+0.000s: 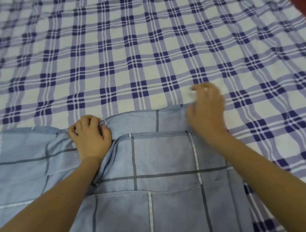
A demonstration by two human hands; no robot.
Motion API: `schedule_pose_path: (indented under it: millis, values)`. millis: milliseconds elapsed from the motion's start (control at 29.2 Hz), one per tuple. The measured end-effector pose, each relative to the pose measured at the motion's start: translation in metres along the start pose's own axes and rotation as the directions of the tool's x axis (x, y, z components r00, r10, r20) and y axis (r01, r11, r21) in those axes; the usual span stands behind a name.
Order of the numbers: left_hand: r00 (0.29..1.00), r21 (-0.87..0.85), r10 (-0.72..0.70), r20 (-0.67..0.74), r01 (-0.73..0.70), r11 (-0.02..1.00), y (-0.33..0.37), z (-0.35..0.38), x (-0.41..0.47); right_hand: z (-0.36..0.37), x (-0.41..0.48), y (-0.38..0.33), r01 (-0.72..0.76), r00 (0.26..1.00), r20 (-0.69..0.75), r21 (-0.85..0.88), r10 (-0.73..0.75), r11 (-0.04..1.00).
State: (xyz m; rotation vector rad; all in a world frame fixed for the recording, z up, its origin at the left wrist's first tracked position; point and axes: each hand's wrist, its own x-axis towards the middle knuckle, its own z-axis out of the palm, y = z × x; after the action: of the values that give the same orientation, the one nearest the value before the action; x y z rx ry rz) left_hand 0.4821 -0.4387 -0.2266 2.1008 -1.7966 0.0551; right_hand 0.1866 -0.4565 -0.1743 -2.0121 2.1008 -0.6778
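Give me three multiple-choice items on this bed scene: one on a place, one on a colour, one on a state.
1. Where does the left hand grip the blue cloth?
A) far edge B) near edge C) middle
2. What colour is the plaid sheet underneath?
A) red and black B) dark blue and white C) green and yellow
3. How does the blue cloth lie?
A) rolled up B) hanging C) folded in flat layers
Answers: 1 A, fingers curl over the far hem; 2 B, dark blue checks on white; 3 C, stepped hems show stacked layers.
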Motion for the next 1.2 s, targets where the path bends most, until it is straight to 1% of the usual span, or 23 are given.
schedule_pose_path:
  millis: [34, 69, 103, 137, 206, 308, 343, 377, 446, 480, 514, 548, 583, 617, 651, 720, 823, 960, 994, 1063, 1131, 1165, 1200]
  values:
    - [1.000, -0.004, -0.003, 0.003, 0.003, 1.000, 0.002, -0.001, 0.001, 0.008, -0.008, -0.016, 0.216, 0.966, 0.140, 0.032, -0.218, 0.976]
    - [1.000, -0.014, -0.002, 0.002, 0.002, 1.000, 0.002, -0.001, 0.001, 0.018, -0.018, -0.027, 0.390, 0.862, 0.343, 0.023, -0.374, 0.921]
    - [1.000, -0.027, 0.006, 0.000, -0.006, 1.000, 0.003, -0.002, 0.001, 0.025, -0.027, -0.026, 0.476, 0.769, 0.500, -0.033, -0.398, 0.879]
    - [1.000, -0.033, 0.011, 0.009, -0.011, 0.999, 0.001, -0.002, 0.000, 0.035, -0.031, -0.025, 0.446, 0.760, 0.568, -0.104, -0.315, 0.889]
    - [1.000, -0.049, -0.002, 0.025, 0.003, 0.999, 0.006, 0.002, 0.004, 0.053, -0.022, -0.019, 0.209, 0.860, 0.507, -0.236, -0.063, 0.949]
    - [0.999, -0.065, -0.030, 0.030, 0.032, 0.997, 0.010, -0.010, -0.004, 0.055, -0.019, -0.053, -0.041, 0.852, 0.453, -0.443, 0.263, 0.896]
    - [1.000, -0.089, -0.031, 0.003, 0.032, 0.996, 0.012, -0.017, -0.011, 0.052, -0.025, -0.067, -0.100, 0.868, 0.392, -0.461, 0.304, 0.882]
    - [1.000, -0.104, -0.028, 0.014, 0.029, 0.994, 0.007, -0.027, -0.023, 0.051, -0.041, -0.088, -0.103, 0.896, 0.357, -0.411, 0.264, 0.906]
    - [0.998, -0.108, -0.040, 0.038, 0.043, 0.993, -0.050, -0.060, -0.066, 0.071, -0.120, -0.159, 0.118, 0.952, 0.298, -0.150, -0.069, 0.982]
    - [0.998, -0.107, -0.032, 0.059, 0.038, 0.994, -0.074, -0.073, -0.072, 0.081, -0.148, -0.184, 0.233, 0.944, 0.250, -0.042, -0.216, 0.972]
    - [0.993, -0.087, -0.079, 0.087, 0.087, 0.992, -0.109, -0.089, -0.075, 0.092, -0.167, -0.210, 0.270, 0.935, 0.234, 0.024, -0.268, 0.963]
    - [0.987, -0.057, -0.125, 0.105, 0.131, 0.990, -0.141, -0.099, -0.069, 0.100, -0.171, -0.227, 0.251, 0.935, 0.241, 0.066, -0.259, 0.966]
    - [0.974, 0.027, -0.194, 0.119, 0.192, 0.981, -0.203, -0.114, -0.055, 0.125, -0.170, -0.265, 0.195, 0.946, 0.242, 0.111, -0.217, 0.974]
    - [0.957, 0.079, -0.221, 0.186, 0.209, 0.975, -0.246, -0.122, -0.030, 0.143, -0.160, -0.285, 0.094, 0.970, 0.213, 0.103, -0.114, 0.990]
    - [0.933, 0.101, -0.212, 0.290, 0.191, 0.977, -0.273, -0.121, -0.009, 0.150, -0.156, -0.288, 0.033, 0.982, 0.181, 0.093, -0.049, 0.995]
    - [0.914, 0.081, -0.147, 0.378, 0.125, 0.989, -0.297, -0.116, 0.032, 0.157, -0.144, -0.291, 0.037, 0.984, 0.171, 0.023, -0.041, 0.999]
    - [0.925, 0.077, 0.010, 0.381, -0.043, 0.996, -0.302, -0.115, 0.046, 0.155, -0.156, -0.289, 0.090, 0.983, 0.164, -0.040, -0.082, 0.995]
    - [0.958, 0.135, -0.168, 0.231, 0.140, 0.981, -0.319, -0.127, 0.061, 0.159, -0.146, -0.290, 0.098, 0.988, 0.127, -0.056, -0.090, 0.994]
    - [0.969, 0.155, -0.143, 0.203, 0.113, 0.981, -0.314, -0.126, 0.058, 0.162, -0.146, -0.291, 0.107, 0.988, 0.118, -0.063, -0.099, 0.992]
    - [0.984, 0.070, 0.056, 0.168, -0.069, 0.995, -0.281, -0.115, 0.035, 0.162, -0.149, -0.289, 0.122, 0.986, 0.128, -0.093, -0.110, 0.988]
    - [0.920, 0.019, 0.261, 0.292, -0.278, 0.960, -0.255, -0.106, 0.010, 0.164, -0.143, -0.293, 0.121, 0.986, 0.120, -0.065, -0.112, 0.991]
    - [0.890, 0.039, 0.235, 0.390, -0.270, 0.962, -0.246, -0.099, -0.009, 0.165, -0.149, -0.287, 0.136, 0.985, 0.113, -0.069, -0.128, 0.988]
    - [0.880, 0.083, 0.101, 0.465, -0.157, 0.984, -0.247, -0.093, -0.011, 0.168, -0.147, -0.287, 0.136, 0.987, 0.092, -0.066, -0.130, 0.988]
